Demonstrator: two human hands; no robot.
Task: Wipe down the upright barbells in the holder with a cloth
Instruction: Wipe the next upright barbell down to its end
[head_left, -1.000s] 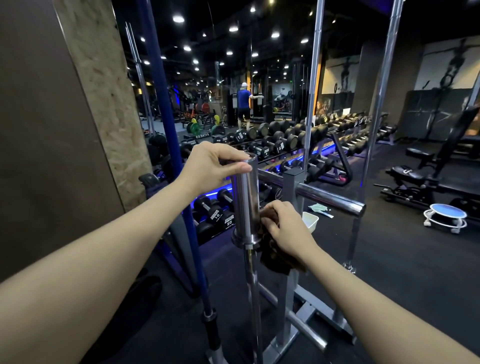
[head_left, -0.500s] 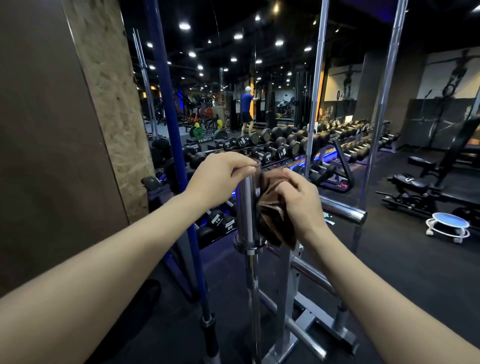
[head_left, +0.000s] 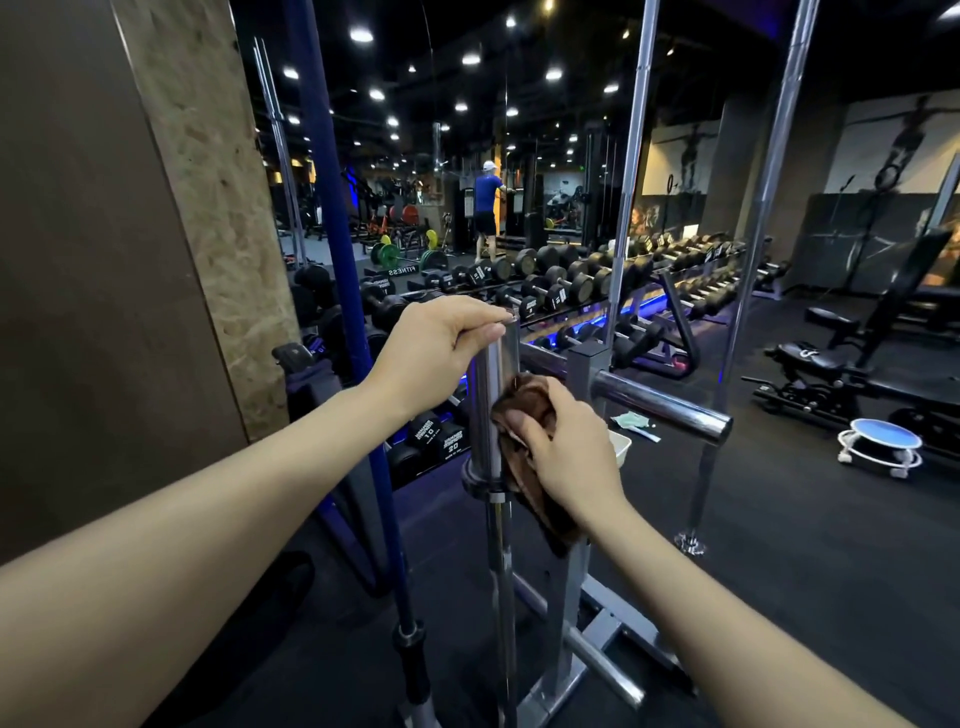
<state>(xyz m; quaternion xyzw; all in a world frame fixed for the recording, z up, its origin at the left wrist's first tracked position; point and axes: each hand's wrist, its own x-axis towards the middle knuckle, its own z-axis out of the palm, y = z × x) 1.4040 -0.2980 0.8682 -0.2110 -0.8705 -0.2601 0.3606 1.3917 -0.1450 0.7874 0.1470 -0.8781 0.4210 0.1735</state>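
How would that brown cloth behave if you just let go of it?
Probably floppy: the brown cloth bunches under the right hand and its loose end hangs limp below. Likely light, since a few fingers hold it against the barbell sleeve. Released, it would likely drop rather than cling to smooth metal.

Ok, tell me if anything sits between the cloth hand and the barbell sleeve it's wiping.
Nothing visible does. The right hand presses the brown cloth straight against the chrome barbell sleeve. The left hand grips the sleeve's top, above the cloth.
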